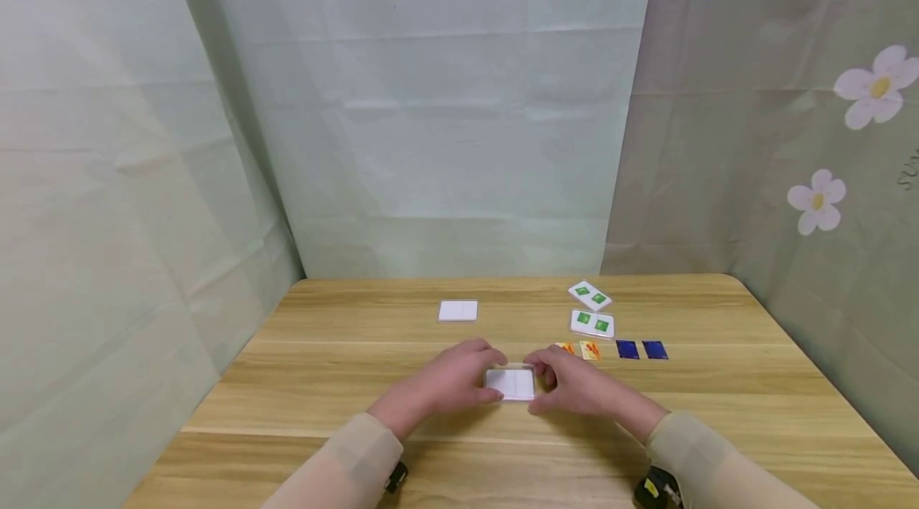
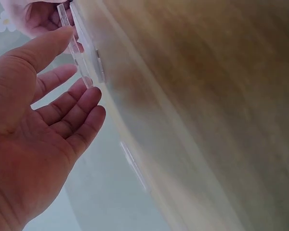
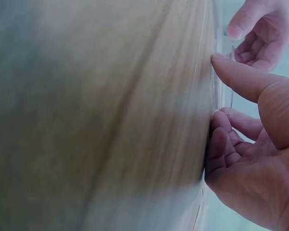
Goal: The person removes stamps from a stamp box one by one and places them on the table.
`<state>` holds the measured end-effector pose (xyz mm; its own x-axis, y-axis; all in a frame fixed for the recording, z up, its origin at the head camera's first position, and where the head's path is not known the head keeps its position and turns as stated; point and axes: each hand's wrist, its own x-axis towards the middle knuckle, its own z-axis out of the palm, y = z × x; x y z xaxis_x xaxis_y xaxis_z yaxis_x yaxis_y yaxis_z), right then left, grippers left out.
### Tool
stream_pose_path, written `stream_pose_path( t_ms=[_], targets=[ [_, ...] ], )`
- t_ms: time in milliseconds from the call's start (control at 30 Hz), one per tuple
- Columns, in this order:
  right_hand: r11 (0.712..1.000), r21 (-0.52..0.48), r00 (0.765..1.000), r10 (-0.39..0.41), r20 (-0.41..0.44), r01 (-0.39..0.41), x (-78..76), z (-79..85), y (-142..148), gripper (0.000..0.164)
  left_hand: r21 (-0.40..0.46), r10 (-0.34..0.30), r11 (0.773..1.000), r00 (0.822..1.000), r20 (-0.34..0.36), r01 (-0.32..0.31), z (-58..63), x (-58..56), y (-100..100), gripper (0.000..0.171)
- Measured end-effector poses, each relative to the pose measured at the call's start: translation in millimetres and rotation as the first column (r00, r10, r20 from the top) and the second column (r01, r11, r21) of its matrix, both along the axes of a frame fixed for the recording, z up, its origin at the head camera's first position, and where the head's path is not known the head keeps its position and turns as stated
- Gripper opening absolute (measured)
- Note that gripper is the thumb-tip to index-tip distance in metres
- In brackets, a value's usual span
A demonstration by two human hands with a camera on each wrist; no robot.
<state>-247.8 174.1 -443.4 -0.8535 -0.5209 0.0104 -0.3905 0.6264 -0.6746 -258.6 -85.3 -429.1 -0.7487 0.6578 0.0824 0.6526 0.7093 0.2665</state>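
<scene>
While pinched by left grip (image 1: 463, 375) and right grip (image 1: 577, 384), white-and-clear plastic rectangle (image 1: 510, 386): layers parted, amid wooden surface (image 1: 323, 381).
Green-patterned clear plastic rectangles (image 1: 592, 324): seemingly done.
Flat blue squares (image 1: 628, 349), orange-yellow squares (image 1: 589, 350): loose, likely left.

The case (image 1: 510, 384) I hold is of clear, smooth, glossy plastic; the surface (image 1: 301, 397) shows smooth wood grain with a soft sheen; my left sleeve (image 1: 359, 449) is of matt cloth, and the pale backdrop (image 1: 431, 134) of creased, mostly matt, cloth-like sheeting.
</scene>
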Motion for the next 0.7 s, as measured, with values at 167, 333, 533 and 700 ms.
stream_pose_path(
  t_ms=[167, 333, 533, 700],
  targets=[
    [1.0, -0.007, 1.0, 0.01, 0.007, -0.01, 0.9, 0.5, 0.4, 0.059, -0.016, 0.025, 1.0, 1.0, 0.019, -0.025, -1.6, 0.5, 1.4, 0.05],
    [1.0, -0.026, 1.0, 0.016, 0.014, -0.016, 2.6, 2.8, -0.4, 0.057, -0.017, 0.03, 0.999, 0.999, 0.029, -0.029, -2.9, 0.8, 2.3, 0.05],
    [1.0, -0.015, 1.0, 0.009, 0.02, -0.009, 1.9, 2.2, -0.7, 0.057, -0.021, 0.036, 0.999, 0.999, 0.038, -0.035, -3.6, 1.1, 2.4, 0.05],
    [1.0, -0.011, 1.0, 0.008, 0.021, -0.008, 1.6, 1.8, -1.2, 0.057, -0.035, 0.04, 0.999, 0.999, 0.035, -0.039, -2.8, 2.1, 2.2, 0.05]
  ],
)
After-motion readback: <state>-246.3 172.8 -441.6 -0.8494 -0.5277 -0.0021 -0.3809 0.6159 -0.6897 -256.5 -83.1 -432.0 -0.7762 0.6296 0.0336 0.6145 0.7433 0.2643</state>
